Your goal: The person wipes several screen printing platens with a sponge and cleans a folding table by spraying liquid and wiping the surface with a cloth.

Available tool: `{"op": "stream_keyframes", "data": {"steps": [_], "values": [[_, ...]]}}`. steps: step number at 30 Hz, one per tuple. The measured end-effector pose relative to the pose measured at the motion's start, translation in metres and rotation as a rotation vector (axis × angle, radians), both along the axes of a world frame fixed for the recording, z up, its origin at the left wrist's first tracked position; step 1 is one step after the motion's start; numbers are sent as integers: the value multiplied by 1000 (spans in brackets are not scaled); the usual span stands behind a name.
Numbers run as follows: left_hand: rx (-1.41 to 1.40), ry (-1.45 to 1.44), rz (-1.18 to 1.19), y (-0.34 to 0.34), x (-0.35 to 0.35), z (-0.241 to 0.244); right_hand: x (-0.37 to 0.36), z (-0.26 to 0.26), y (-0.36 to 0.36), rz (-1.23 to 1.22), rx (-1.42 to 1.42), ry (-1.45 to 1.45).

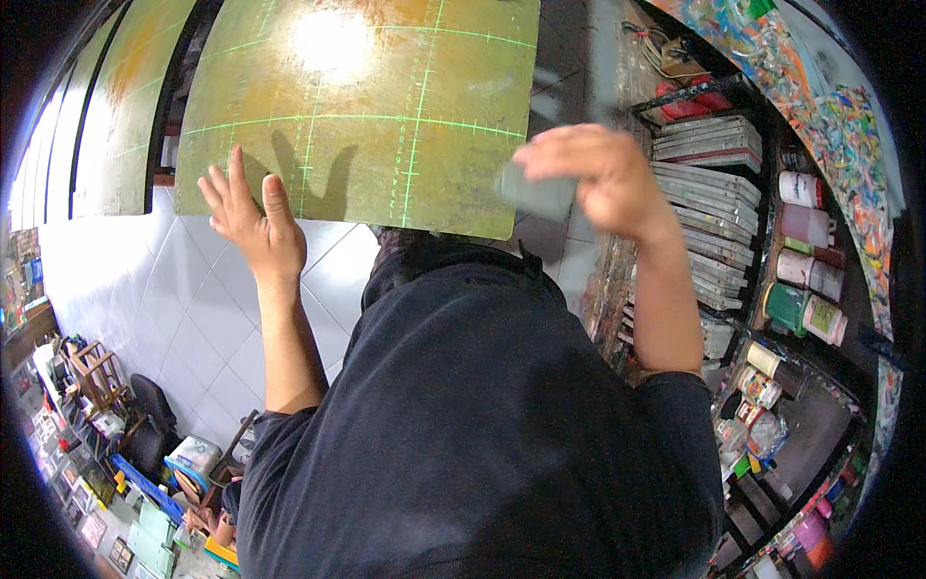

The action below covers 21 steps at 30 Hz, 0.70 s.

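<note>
A flat board with green ruled lines and numbers lies before me, its surface yellow-green with brownish stains. Over its near left part is my left hand, fingers spread and holding nothing, with a hand shadow on the board. My right hand is raised beside the board's right edge, blurred, its fingers bent. Below those fingers shows a pale, see-through flat piece, overlapping the board's edge; blur hides what it is and whether the hand grips it.
More ruled boards stand in a row at left. On the right, a rack holds stacked frames or panels, beside a shelf of paint containers and a paint-spattered surface. Lower left are a black chair, a plastic box and part of a person.
</note>
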<state>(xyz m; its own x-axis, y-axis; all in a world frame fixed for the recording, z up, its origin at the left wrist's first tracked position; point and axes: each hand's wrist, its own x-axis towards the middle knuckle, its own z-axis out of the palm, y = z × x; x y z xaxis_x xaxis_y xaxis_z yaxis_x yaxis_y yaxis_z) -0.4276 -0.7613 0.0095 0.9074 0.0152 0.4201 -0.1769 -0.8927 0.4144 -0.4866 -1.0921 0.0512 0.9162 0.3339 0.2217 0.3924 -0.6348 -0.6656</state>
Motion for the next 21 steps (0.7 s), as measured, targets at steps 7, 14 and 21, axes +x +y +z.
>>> {"op": "stream_keyframes", "data": {"steps": [7, 14, 21], "values": [[118, 243, -492, -62, 5, 18, 25, -27, 8, -375, -118, -291], [420, 177, -770, -128, -1, 27, -62, -21, -36, -288, 153, 240], [408, 149, -908, -135, -3, 34, -128, -57, -52, -861, 595, 232]]}}
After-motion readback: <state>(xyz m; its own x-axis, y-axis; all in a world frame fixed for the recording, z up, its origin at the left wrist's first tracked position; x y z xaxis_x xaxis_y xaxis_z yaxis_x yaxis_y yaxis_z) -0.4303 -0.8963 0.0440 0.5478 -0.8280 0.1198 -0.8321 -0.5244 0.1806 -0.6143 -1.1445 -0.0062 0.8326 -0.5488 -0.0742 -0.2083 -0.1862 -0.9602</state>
